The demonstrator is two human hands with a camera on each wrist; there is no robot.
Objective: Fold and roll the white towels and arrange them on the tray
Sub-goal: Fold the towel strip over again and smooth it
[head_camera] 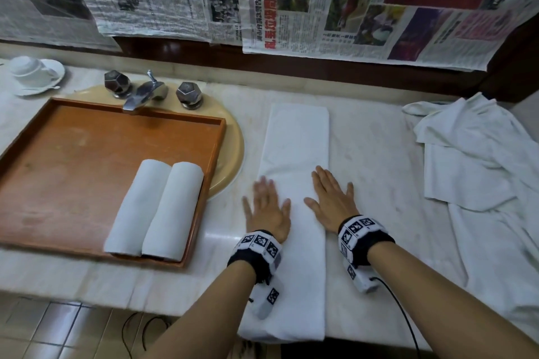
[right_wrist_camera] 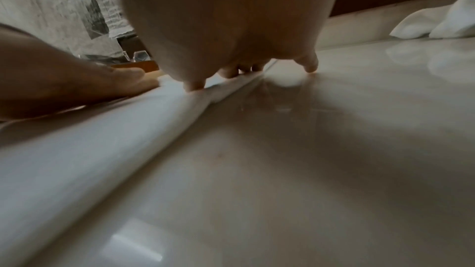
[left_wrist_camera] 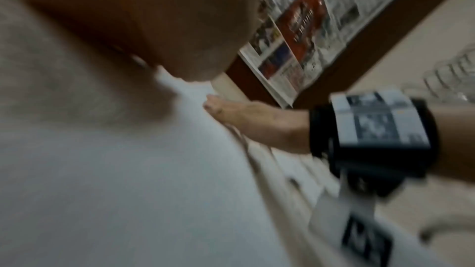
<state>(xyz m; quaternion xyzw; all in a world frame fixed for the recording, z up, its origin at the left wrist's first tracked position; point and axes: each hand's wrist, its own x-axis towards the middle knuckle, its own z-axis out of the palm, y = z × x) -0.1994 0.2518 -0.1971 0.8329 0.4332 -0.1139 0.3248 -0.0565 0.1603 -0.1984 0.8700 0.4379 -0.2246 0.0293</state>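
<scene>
A white towel, folded into a long narrow strip, lies on the marble counter and runs from the near edge towards the wall. My left hand lies flat with spread fingers on its left edge. My right hand presses flat on its right edge, little finger on the counter. The same towel shows in the right wrist view under my right fingers. Two rolled white towels lie side by side in the near right corner of the brown wooden tray.
The tray sits over a beige sink with a chrome tap. A heap of loose white towels lies at the right. A white cup and saucer stand at the back left. Newspaper covers the wall.
</scene>
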